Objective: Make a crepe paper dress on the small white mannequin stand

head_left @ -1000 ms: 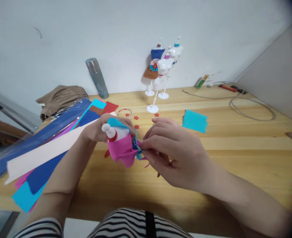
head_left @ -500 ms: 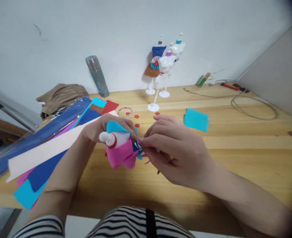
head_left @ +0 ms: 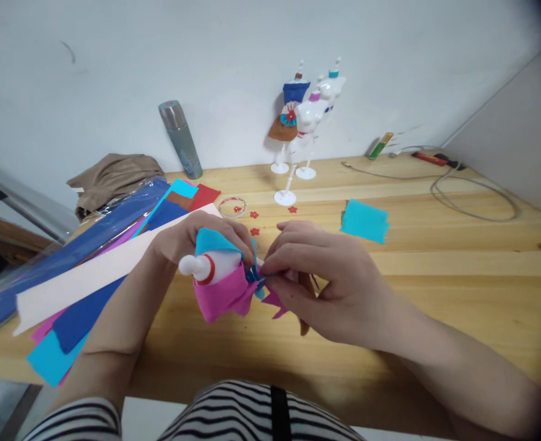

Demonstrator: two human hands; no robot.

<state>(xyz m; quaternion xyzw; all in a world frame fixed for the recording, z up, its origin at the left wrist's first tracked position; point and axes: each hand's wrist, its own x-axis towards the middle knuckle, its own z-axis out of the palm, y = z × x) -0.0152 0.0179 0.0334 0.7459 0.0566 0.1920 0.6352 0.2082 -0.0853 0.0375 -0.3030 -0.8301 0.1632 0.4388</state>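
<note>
White plastic mannequin torso (head_left: pixel 225 262) points neck leftward; left hand (head_left: pixel 219 228) grips its far side, right hand (head_left: pixel 329 282) pinches gathered pink cloth-like wrap (head_left: pixel 219 297).

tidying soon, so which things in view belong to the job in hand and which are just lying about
Likely the job's: held mannequin, pink cloth, coloured strips, red flowers, standing mannequins

Likely lying about: flask, cable
</note>
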